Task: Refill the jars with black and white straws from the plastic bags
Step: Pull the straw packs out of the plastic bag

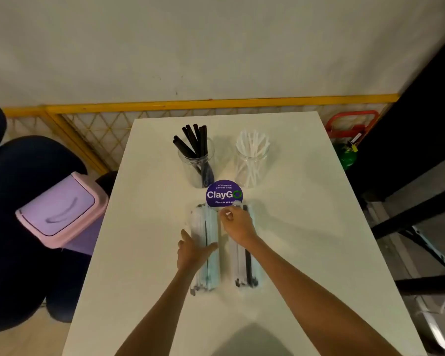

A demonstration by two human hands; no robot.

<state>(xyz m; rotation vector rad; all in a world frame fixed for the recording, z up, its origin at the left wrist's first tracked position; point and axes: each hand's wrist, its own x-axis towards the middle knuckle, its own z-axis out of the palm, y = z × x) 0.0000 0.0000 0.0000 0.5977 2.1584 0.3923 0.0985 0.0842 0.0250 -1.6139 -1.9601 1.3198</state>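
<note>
White table [306,227] under dim light. Nearest: two straw bags lying lengthwise, side by side. Left hand [193,250] rests on left bag [212,268], fingers straight, thumb across, likely steadying it. Right hand [238,222] pinches far end of right bag [242,263], probably to open it. Beyond: purple sticker [221,194], then black-straw jar [197,165] and white-straw jar [251,165], both part full, within reach.

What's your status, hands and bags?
Left hand rests on left clear plastic straw bag. Right hand pinches far end of right clear plastic straw bag. Nothing obstructing.
</note>
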